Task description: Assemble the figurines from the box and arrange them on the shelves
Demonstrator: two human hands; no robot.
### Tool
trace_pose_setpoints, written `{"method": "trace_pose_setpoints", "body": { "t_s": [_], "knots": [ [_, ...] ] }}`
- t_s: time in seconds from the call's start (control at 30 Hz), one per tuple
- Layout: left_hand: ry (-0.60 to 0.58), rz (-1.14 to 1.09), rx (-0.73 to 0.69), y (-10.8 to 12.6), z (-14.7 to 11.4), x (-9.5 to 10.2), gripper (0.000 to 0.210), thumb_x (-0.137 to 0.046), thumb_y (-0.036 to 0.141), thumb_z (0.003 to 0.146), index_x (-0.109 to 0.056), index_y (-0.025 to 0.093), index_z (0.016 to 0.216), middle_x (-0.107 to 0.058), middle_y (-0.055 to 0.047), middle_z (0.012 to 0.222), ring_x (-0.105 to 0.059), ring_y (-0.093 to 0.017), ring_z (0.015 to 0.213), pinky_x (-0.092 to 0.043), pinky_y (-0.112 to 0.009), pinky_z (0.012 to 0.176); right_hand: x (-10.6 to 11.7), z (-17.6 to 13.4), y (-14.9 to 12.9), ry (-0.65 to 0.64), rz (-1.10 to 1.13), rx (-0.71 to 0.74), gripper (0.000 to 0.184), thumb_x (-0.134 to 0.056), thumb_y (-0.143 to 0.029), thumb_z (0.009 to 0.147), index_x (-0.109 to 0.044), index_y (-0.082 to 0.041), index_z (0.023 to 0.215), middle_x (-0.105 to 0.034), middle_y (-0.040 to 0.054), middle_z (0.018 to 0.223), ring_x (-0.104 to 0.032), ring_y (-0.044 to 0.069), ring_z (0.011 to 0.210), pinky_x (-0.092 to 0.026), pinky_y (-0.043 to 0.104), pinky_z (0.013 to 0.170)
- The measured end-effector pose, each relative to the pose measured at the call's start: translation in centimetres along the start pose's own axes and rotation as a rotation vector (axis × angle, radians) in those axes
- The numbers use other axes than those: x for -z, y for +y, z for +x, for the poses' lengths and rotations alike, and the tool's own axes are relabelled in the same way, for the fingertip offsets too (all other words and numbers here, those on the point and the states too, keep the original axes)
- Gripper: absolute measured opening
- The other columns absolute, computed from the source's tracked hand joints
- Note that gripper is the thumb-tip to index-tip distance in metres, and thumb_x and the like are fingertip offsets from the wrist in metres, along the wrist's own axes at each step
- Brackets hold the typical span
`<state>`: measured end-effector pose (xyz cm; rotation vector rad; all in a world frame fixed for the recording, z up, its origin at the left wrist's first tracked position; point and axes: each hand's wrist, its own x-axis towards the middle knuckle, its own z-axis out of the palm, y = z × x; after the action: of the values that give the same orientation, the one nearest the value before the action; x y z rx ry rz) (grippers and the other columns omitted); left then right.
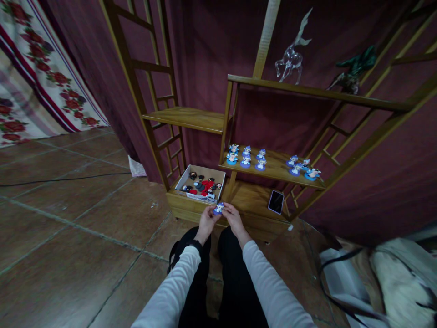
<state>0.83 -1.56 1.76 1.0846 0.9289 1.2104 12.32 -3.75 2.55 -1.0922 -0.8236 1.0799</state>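
Observation:
A small purple-and-white figurine (218,209) on a round base is held between my two hands, in front of the low wooden shelf unit. My left hand (206,221) pinches it from the left, and my right hand (232,217) grips its right side. Just beyond them, an open cardboard box (220,175) holds several dark and red figurines. Similar purple-and-white figurines (261,164) stand in rows on the middle shelf (276,166), in a group at its left end and another at its right, with some blue-based ones among them.
A smartphone (276,202) lies on the lower shelf at right. Above, a clear glass horse (290,61) and a dark green ornament (357,70) stand on the top shelf. Bags (399,273) rest on the floor at right. A black cable (68,179) crosses the tiles at left.

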Motion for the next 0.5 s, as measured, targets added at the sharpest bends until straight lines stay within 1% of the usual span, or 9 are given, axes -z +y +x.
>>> {"method": "trace_pose_setpoints", "body": {
  "t_s": [0.1,0.2,0.37,0.5],
  "knots": [
    [0.037,0.021,-0.032,-0.1,0.0,0.0,0.041,-0.074,0.015,0.05,-0.052,0.018,0.084,-0.056,0.006,0.06,-0.05,-0.008,0.052,-0.039,-0.021,0.056,-0.2,-0.1,-0.1,0.015,-0.005,0.002,0.037,-0.066,-0.029,0.062,-0.063,-0.019,0.098,-0.07,0.0025,0.082,-0.063,0.017,0.078,-0.047,0.032,0.079],
    [0.047,0.026,-0.016,0.1,-0.1,0.0,0.038,-0.074,0.016,0.05,-0.051,0.018,0.081,-0.057,0.005,0.061,-0.051,-0.008,0.052,-0.04,-0.021,0.056,-0.2,-0.1,-0.1,0.031,-0.013,0.005,0.036,-0.066,-0.03,0.062,-0.064,-0.019,0.096,-0.07,0.002,0.08,-0.063,0.017,0.076,-0.048,0.032,0.078],
    [-0.002,-0.005,0.032,1.0,-0.4,0.0,0.038,-0.076,0.02,0.051,-0.05,0.018,0.079,-0.058,0.004,0.059,-0.054,-0.01,0.051,-0.042,-0.022,0.054,-0.3,-0.1,-0.4,0.021,-0.021,0.008,0.035,-0.066,-0.03,0.06,-0.065,-0.019,0.093,-0.07,0.0021,0.08,-0.063,0.017,0.075,-0.048,0.032,0.075],
    [-0.027,-0.035,0.057,1.6,-0.8,-0.2,0.038,-0.076,0.022,0.052,-0.05,0.017,0.079,-0.06,0.003,0.062,-0.055,-0.01,0.052,-0.044,-0.023,0.054,-0.4,-0.3,-0.6,0.028,-0.018,0.014,0.036,-0.066,-0.027,0.06,-0.065,-0.02,0.095,-0.069,0.0023,0.082,-0.062,0.017,0.077,-0.047,0.031,0.076]
  ]
}}
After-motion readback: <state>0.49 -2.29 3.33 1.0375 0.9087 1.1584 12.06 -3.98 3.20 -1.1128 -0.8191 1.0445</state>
